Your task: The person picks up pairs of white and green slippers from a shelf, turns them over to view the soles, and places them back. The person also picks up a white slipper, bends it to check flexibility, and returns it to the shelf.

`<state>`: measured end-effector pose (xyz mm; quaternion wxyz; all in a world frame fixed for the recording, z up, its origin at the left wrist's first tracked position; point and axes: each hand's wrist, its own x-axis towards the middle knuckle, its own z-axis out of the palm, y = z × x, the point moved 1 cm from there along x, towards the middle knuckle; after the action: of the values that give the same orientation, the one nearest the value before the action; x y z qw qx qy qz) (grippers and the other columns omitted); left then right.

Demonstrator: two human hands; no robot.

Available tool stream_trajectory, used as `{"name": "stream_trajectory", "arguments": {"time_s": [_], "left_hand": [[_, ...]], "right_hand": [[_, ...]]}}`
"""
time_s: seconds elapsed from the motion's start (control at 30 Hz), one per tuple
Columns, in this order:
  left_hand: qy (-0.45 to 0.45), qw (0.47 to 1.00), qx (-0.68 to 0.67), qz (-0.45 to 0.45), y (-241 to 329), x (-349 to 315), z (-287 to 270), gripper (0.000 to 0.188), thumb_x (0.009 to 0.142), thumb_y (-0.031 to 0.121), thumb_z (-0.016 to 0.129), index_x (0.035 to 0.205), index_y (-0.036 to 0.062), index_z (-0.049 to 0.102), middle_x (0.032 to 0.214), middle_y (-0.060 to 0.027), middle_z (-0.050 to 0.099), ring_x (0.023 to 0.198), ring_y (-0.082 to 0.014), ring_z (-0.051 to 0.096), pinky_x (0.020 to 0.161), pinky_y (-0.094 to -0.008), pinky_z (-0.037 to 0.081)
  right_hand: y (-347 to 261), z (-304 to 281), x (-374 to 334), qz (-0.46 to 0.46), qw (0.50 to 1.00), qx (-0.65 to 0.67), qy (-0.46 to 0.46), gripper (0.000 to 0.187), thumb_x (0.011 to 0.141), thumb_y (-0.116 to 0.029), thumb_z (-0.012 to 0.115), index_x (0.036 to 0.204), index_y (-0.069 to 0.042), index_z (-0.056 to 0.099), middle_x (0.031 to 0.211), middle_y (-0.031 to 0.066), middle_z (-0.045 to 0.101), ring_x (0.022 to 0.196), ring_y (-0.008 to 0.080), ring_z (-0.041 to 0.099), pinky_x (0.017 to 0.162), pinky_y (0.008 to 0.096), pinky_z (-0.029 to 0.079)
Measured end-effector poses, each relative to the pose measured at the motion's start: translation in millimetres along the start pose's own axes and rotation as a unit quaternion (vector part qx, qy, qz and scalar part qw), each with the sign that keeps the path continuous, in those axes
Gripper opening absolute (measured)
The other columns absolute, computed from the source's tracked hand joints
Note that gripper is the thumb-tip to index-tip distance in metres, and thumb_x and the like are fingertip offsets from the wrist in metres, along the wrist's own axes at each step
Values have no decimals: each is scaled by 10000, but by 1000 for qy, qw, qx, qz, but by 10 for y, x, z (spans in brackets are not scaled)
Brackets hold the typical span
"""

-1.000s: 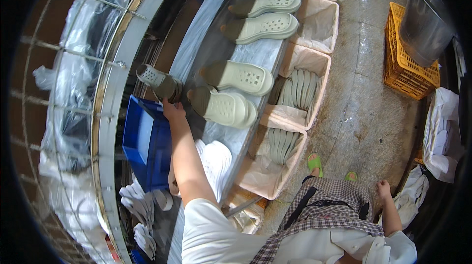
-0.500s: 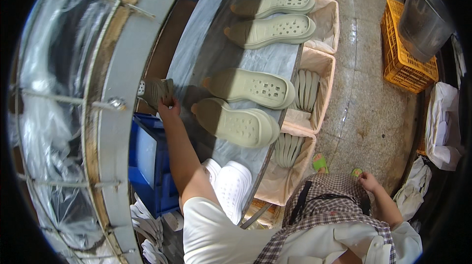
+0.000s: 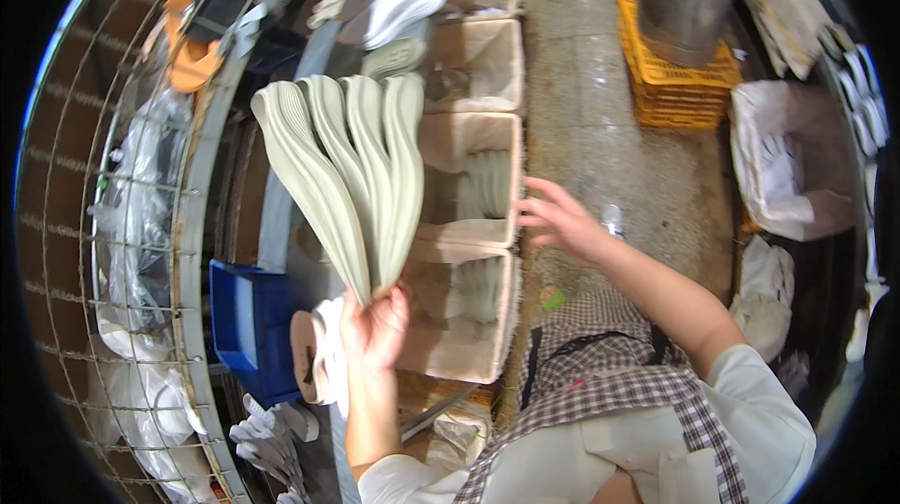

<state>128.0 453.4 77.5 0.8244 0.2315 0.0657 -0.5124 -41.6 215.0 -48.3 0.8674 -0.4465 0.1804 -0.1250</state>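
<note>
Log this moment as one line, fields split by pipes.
left hand: grips pale green shoe pieces by one end | right hand: empty, near lined bin | blue crate: left of left hand

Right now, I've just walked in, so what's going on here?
A person in a brown-and-white checked apron grips a fanned bunch of pale green, sole-shaped pieces by their lower ends in the left hand. The open right hand is beside a pinkish-beige rectangular bin; contact is unclear. Similar pale green pieces sit in that bin and the next one, nearer the person.
</note>
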Motion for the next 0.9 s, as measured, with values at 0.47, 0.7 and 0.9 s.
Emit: {"name": "stream_trajectory", "arguments": {"time_s": [0.47, 0.7, 0.9], "left_hand": [[-39, 826, 553, 103, -2021, -162, -227, 896, 824, 354, 677, 1467, 90, 112, 1408, -143, 347, 1288, -272, 361, 1071, -391, 289], [29, 789, 600, 130, -1577, 182, 17, 522, 950, 364, 501, 1260, -48, 421, 1176, -136, 554, 1044, -193, 547, 917, -338, 433], [59, 849, 525, 26, -1404, 75, 2, 569, 960, 444, 430, 1200, -70, 475, 1090, -149, 602, 935, -204, 619, 773, -333, 526]], "right_hand": [[-427, -377, -1298, 16, 981, 196, 6, 806, 790, -133, 641, 1402, -32, 126, 1317, 181, 395, 1212, 280, 437, 1003, 427, 394], [-484, -43, -1268, 73, 991, 109, -15, 871, 746, -201, 694, 1389, 11, 145, 1318, 228, 384, 1245, 309, 403, 1038, 459, 373], [-177, 7, -1126, 173, 959, 221, -45, 583, 881, -309, 577, 1327, -3, 358, 1262, 167, 490, 1123, 251, 534, 965, 419, 448]]}}
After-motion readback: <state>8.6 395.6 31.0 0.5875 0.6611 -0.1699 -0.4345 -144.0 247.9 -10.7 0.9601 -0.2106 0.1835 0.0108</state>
